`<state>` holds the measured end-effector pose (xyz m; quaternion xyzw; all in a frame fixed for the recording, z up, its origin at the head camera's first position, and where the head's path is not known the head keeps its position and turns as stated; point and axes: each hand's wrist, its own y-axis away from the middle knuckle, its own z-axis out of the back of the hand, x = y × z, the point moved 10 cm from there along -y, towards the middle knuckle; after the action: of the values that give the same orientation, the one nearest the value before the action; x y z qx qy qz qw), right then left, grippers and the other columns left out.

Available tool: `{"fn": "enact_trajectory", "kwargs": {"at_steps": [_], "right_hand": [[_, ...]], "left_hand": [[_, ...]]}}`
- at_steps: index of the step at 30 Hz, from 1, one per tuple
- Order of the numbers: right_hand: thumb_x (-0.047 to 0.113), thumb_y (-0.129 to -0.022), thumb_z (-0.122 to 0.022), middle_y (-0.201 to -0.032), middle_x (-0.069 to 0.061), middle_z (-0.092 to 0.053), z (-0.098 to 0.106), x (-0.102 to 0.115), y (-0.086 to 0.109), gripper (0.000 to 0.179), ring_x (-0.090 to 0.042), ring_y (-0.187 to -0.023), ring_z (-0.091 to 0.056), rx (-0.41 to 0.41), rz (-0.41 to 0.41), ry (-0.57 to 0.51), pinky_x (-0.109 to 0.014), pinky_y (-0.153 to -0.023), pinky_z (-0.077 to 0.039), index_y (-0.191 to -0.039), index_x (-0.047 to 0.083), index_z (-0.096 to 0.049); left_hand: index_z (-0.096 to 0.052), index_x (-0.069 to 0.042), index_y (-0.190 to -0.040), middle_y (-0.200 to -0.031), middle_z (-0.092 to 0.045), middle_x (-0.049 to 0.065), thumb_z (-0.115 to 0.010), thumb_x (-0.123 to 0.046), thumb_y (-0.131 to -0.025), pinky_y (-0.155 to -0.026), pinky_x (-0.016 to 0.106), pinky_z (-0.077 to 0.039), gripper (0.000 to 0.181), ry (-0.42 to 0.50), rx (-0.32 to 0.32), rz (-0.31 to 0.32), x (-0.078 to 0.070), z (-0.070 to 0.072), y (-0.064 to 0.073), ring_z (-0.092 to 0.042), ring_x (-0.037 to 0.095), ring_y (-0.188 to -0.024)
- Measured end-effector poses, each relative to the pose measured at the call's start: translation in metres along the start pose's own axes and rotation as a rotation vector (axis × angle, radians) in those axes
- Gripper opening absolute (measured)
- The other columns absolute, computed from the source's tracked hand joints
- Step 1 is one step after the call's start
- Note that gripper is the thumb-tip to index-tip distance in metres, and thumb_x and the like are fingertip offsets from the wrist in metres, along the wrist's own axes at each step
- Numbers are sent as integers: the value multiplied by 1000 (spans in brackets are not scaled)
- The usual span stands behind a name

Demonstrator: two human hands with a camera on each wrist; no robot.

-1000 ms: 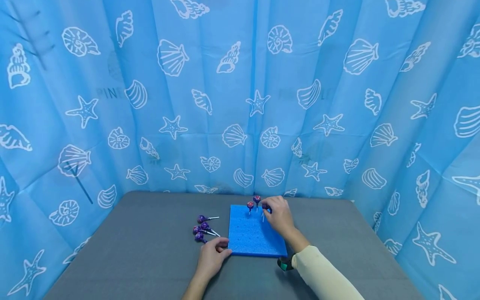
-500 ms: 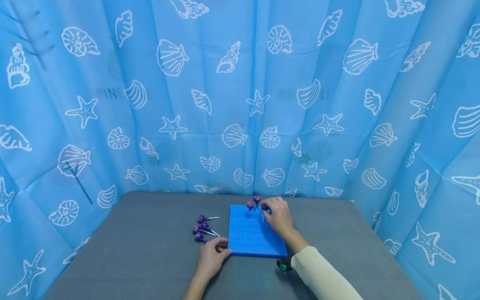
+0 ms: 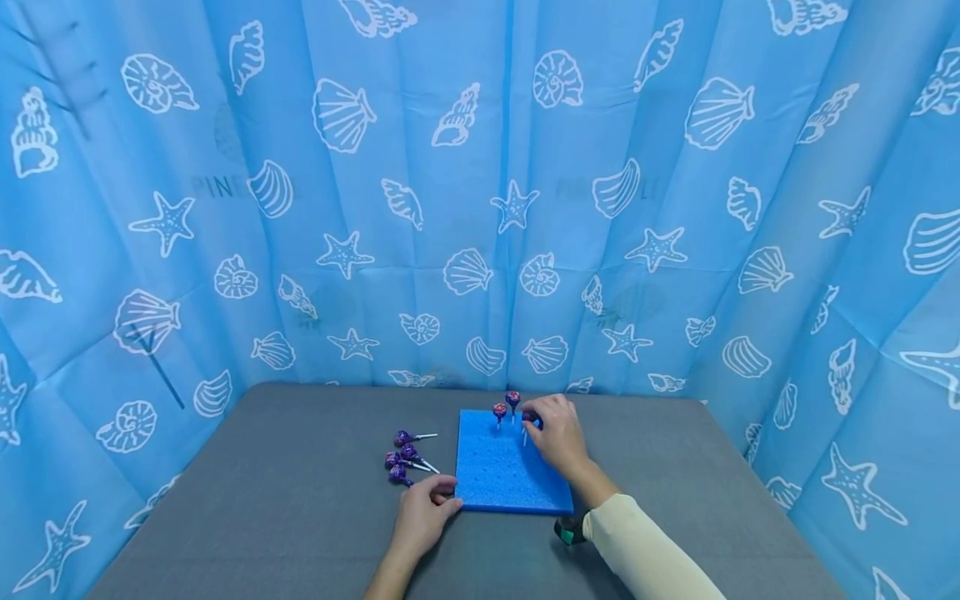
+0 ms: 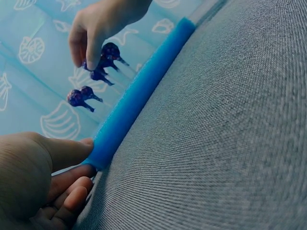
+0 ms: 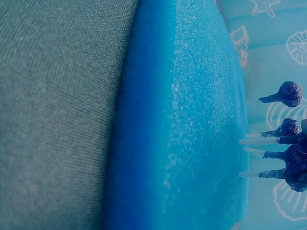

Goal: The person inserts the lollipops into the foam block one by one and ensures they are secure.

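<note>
My right hand (image 3: 558, 433) pinches the wrapped head of a purple lollipop (image 3: 532, 417), its white stick pointing down at the far part of a blue foam board (image 3: 510, 475). Whether the stick's tip is in the foam is hard to tell. Several other lollipops (image 5: 290, 93) stand upright in the board; in the head view two show beside the right hand, one of them a red-and-purple lollipop (image 3: 499, 411). At the near left corner, my left hand (image 3: 426, 512) pinches the foam's edge (image 4: 103, 148) between thumb and fingers.
Several purple lollipops (image 3: 405, 457) lie in a loose group on the grey tabletop (image 3: 300, 500), left of the board. A blue shell-print curtain (image 3: 465, 208) hangs behind and at the sides. A dark device with a green patch (image 3: 570, 530) sits beneath the right wrist.
</note>
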<state>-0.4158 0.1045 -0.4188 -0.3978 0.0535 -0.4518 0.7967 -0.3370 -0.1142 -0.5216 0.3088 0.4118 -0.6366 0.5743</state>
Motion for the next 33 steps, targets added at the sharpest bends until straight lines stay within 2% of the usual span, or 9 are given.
{"fn": "enact_trajectory", "kwargs": {"at_steps": [11,22,33], "right_hand": [[16,-82,-80,-100,-4,-71,2,-4,2,21,-23,-97,-54,23,-23,13,-43,-87,-41,-101,9,-73],[13,-77,-84,-93,-2,-70,2,-1,4,22,-22,-91,-53,21,3,30,-45,-86,-42,-96,10,-74],[13,-76,-85,-93,-4,-68,3,-5,5,31,-24,-92,-53,15,-15,31,-47,-85,-42,-104,8,-73]], "left_hand": [[-70,-8,-107,-95,-69,0,-77,-10,-82,-64,28,-44,26,-6,-10,-5,0,1,1,-55,12,-75],[-71,-9,-107,-95,-69,-1,-77,-10,-82,-64,28,-44,26,-6,-6,7,1,0,1,-55,11,-74],[-71,-9,-107,-95,-69,-1,-77,-11,-82,-64,28,-44,26,-25,-10,6,0,-1,0,-55,11,-74]]}}
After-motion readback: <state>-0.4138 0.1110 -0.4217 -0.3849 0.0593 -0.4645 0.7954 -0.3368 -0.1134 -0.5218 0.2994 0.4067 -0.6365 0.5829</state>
